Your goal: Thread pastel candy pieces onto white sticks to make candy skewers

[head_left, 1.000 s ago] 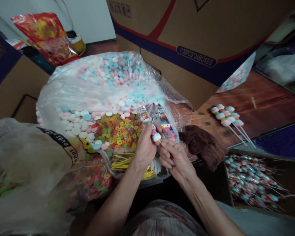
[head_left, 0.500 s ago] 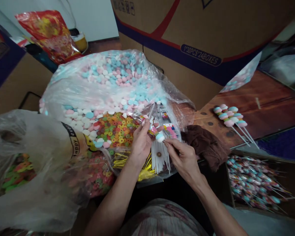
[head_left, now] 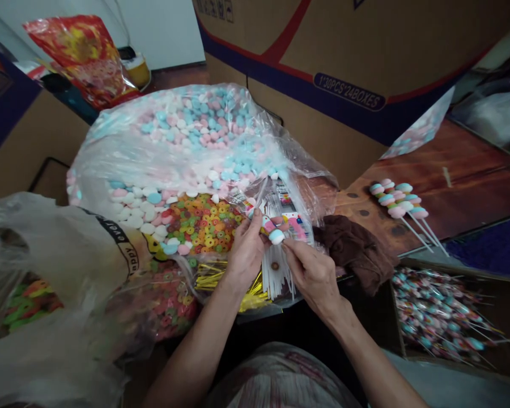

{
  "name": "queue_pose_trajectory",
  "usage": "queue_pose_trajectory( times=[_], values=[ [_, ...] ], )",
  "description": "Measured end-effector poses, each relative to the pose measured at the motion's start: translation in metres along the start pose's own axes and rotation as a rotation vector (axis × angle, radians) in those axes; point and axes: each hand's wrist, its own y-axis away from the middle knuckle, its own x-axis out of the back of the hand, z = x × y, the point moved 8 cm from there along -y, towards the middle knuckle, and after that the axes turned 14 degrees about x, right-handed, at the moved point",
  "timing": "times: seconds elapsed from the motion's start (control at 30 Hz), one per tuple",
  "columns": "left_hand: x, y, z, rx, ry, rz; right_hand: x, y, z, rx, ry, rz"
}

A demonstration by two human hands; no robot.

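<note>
My left hand (head_left: 247, 249) is closed round a clear printed wrapper with a candy skewer (head_left: 276, 236) partly in it; a blue and white marshmallow shows at its lower end. Close beside that marshmallow, my right hand (head_left: 314, 272) is closed, thumb against forefinger, at the skewer's end; the stick itself is too small to make out. Beneath both hands lie white sticks (head_left: 275, 277), gold twist ties (head_left: 212, 277) and printed wrappers (head_left: 295, 225). Ring gummies (head_left: 204, 224) and loose marshmallows (head_left: 138, 218) spread out left of my left hand.
A large plastic bag of marshmallows (head_left: 195, 122) lies behind. Finished-looking skewers (head_left: 402, 198) rest on the table (head_left: 467, 170) at right, above a box of wrapped skewers (head_left: 442, 311). A brown cloth (head_left: 357, 249), another plastic bag (head_left: 76, 272) and a large carton (head_left: 297, 119) surround the work.
My right hand's fingers have curled in more tightly near the marshmallow, and the hand has shifted slightly. The wrapper and skewer have tilted a little in my left hand.
</note>
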Motion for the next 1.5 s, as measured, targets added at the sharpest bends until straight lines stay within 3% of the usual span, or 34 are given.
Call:
queue_pose_trajectory(
  times=[0.17,0.33,0.6,0.77,0.97,1.17,1.3,1.5],
  values=[
    [0.003,0.005,0.000,-0.022,-0.002,-0.045,0.005,0.002,0.004,-0.028,-0.001,0.026],
    [0.016,0.008,0.002,-0.072,-0.046,0.071,0.007,0.002,0.004,-0.008,0.036,0.021],
    [0.020,0.009,-0.001,-0.083,-0.142,0.152,0.005,0.003,-0.001,0.070,0.152,0.013],
    [0.014,0.007,0.001,-0.106,-0.172,0.104,0.007,0.003,0.000,0.060,0.261,0.017],
    [0.015,0.006,-0.001,0.092,-0.049,-0.017,0.009,0.001,0.000,0.114,0.251,-0.029],
    [0.024,0.001,-0.005,0.239,-0.001,0.017,0.007,-0.002,0.000,0.151,0.266,-0.093],
    [0.020,0.004,-0.006,0.161,-0.061,0.002,0.005,-0.004,-0.003,0.165,0.262,-0.098],
    [0.016,0.013,-0.003,0.002,-0.108,0.013,0.001,0.002,-0.006,0.074,0.236,-0.036]
  ],
)
